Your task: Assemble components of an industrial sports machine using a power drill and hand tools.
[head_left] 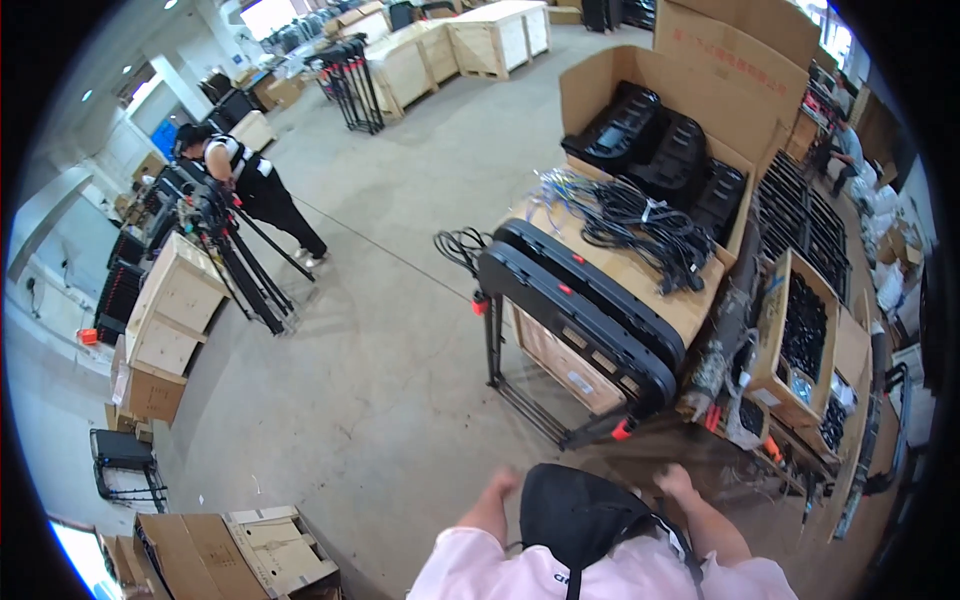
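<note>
My left hand (pixel 507 481) hangs in front of my body, its fingers curled, a little blurred, with nothing seen in them. On the other side of the black apron or bag (pixel 575 515) on my chest, my right hand (pixel 674 480) is also curled, with no object visible in it. Both hands are apart from the black frame (pixel 525 412) that stands just ahead. This frame has red-tipped ends and long, rounded black panels (pixel 590 310) along its top. Behind the panels, a bundle of black cables (pixel 650 235) lies on a cardboard surface.
A large open carton (pixel 730 55) holds black molded housings (pixel 668 155). To the right stands a box of black parts (pixel 803 325). Flattened cartons (pixel 205 555) lie at lower left. A co-worker (pixel 265 190) bends over black frames (pixel 245 265). Wooden crates (pixel 420 65) stand far off.
</note>
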A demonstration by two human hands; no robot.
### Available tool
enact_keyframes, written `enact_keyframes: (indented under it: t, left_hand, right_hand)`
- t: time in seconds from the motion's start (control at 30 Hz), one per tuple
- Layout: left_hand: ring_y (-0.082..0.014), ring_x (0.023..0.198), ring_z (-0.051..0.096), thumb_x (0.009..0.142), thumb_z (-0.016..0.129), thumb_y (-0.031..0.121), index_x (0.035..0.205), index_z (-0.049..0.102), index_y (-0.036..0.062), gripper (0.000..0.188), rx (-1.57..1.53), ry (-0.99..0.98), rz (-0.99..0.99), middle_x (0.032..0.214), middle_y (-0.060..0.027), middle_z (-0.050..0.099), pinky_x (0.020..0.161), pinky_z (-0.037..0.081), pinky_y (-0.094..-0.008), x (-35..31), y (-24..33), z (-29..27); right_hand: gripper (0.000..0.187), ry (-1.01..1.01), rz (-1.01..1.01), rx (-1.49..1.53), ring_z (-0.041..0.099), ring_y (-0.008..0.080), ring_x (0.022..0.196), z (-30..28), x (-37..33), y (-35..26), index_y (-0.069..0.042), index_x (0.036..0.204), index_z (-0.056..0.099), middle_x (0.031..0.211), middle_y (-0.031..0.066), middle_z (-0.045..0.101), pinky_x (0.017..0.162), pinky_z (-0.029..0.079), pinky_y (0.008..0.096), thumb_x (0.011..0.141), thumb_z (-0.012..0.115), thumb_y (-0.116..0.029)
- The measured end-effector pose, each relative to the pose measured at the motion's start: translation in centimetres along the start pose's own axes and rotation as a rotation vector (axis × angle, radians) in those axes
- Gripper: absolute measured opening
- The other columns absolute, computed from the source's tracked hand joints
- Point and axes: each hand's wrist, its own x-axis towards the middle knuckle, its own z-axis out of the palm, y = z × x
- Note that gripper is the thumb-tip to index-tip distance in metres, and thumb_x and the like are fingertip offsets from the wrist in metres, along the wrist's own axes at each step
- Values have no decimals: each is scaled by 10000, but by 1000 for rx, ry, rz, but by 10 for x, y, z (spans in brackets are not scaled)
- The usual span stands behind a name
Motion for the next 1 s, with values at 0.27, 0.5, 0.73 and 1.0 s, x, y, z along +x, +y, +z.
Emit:
enact_keyframes:
  t: [0.27, 0.5, 0.73, 1.0]
  left_hand:
    - [-263, 886, 718, 957, 564, 312, 1053, 743, 55, 327, -130, -196, -515, 1061, -113, 763, 771, 574, -427, -95, -70, 88]
    - [-442, 1236, 626, 983, 540, 367, 1280, 693, 12, 487, -25, 354, 61, 1293, -268, 675, 1057, 506, -481, -6, 63, -9]
    - [-406, 1161, 675, 960, 598, 370, 1208, 725, 62, 415, -244, 504, 251, 1213, -219, 721, 994, 534, -487, 5, 216, -19]
    - [-419, 1166, 672, 922, 614, 303, 1132, 750, 5, 389, -1, 332, 119, 1225, -239, 716, 998, 542, -500, -67, 158, 104]
  right_hand:
    - [123, -19, 392, 331, 707, 315, 580, 29, -59, 132, 22, 818, 730, 706, 190, 705, 511, 565, 438, 788, 724, -97]
    - [132, -16, 106, 544, 623, 236, 559, 2, 10, 69, 5, 976, 670, 736, 116, 649, 459, 477, 369, 870, 703, -66]
    - [157, -106, -103, 706, 610, 127, 596, -13, 57, 5, -37, 1120, 652, 825, 50, 672, 476, 432, 264, 987, 634, -118]
    - [178, -287, -59, 590, 659, 184, 643, 0, 39, 122, -64, 1167, 650, 879, 102, 696, 495, 480, 298, 1004, 637, -135]
